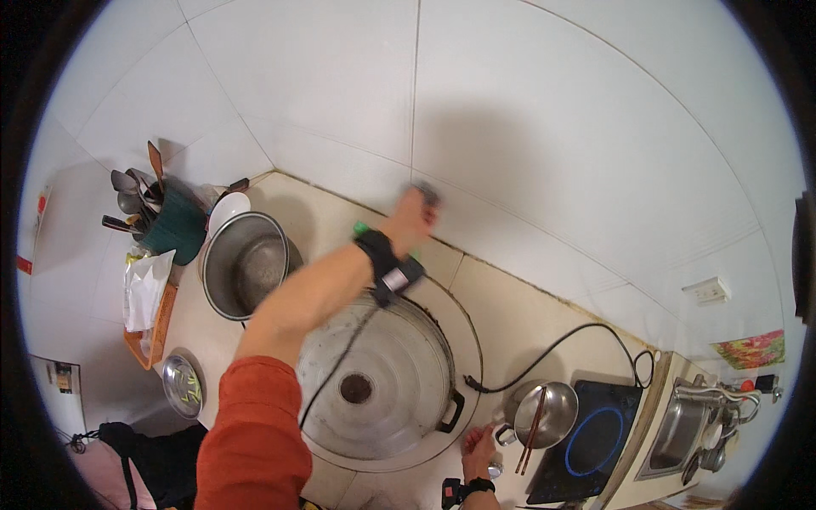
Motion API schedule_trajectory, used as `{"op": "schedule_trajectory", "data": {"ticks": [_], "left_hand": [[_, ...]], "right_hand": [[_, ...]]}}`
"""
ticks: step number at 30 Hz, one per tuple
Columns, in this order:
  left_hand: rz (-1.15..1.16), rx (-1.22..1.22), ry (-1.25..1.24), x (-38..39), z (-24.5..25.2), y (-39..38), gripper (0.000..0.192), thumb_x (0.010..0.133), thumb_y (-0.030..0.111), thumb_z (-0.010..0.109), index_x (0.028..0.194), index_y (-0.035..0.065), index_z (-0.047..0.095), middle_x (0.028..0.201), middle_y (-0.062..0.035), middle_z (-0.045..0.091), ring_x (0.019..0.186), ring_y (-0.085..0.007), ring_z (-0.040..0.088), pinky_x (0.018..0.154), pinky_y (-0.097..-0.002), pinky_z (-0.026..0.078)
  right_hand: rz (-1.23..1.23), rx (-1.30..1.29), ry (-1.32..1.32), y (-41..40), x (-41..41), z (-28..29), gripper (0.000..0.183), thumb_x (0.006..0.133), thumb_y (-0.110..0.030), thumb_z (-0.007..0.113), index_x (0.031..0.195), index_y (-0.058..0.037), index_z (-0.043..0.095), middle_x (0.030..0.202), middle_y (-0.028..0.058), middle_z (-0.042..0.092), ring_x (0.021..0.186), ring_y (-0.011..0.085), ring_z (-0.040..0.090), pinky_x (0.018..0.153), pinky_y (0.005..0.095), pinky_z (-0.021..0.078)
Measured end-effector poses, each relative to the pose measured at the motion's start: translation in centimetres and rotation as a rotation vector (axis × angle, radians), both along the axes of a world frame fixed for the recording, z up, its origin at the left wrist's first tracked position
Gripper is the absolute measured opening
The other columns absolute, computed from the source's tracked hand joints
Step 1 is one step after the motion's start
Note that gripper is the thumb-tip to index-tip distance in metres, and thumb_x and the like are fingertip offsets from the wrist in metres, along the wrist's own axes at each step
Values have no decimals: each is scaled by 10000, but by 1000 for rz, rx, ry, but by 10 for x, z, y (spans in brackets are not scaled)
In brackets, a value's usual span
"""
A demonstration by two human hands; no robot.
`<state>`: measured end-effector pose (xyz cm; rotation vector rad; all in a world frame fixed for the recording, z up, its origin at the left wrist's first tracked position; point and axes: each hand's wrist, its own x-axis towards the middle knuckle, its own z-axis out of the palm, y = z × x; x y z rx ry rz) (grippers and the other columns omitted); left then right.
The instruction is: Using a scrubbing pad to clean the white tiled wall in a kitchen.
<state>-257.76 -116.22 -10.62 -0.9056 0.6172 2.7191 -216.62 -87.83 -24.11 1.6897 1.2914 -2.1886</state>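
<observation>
My left hand (414,220), blurred, reaches over the large round metal lid (376,414) to the wall's base. Its fingers are closed around a small dark thing (426,191), too blurred to name. My right hand (478,446) is low, right of the lid, its fingers beside the handle of a small stainless steel pot (558,408); whether they touch it cannot be told. Two brown chopsticks (534,424) lie across that pot. A small shiny round thing (495,470) is beside the right hand. A deep metal pot (245,264) stands left of the lid, close to my left forearm.
A black induction cooktop (590,440) lies to the right, before a sink (676,433). A black cable (554,357) curls over the counter. At left are a green utensil holder (175,223), a white bowl (228,210), an orange basket (159,331) and a dish with green pieces (182,386).
</observation>
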Motion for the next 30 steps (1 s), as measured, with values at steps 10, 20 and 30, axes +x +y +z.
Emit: {"op": "schedule_trajectory", "data": {"ticks": [10,20,30], "left_hand": [[92,-765,-256,-26,-71,-181,204,844,189,418,679,78,462,593,-43,463,512,-169,432,439,-317,362],[-303,-712,248,3,-101,-92,175,879,172,393,726,89,413,649,-68,438,575,-152,402,484,-299,356],[-143,-674,54,-1,34,-84,215,881,187,371,709,110,476,572,-47,469,429,-135,351,372,-286,277]], "right_hand": [[-20,53,-137,-18,-15,16,411,860,-482,553,710,-107,476,530,-10,421,440,119,396,388,230,353],[57,22,-48,-14,-11,13,450,857,-485,555,663,-91,457,524,13,429,414,138,386,367,269,312],[30,3,-100,-21,-22,21,481,856,-498,548,635,-79,460,517,7,419,418,124,379,372,243,312]]}}
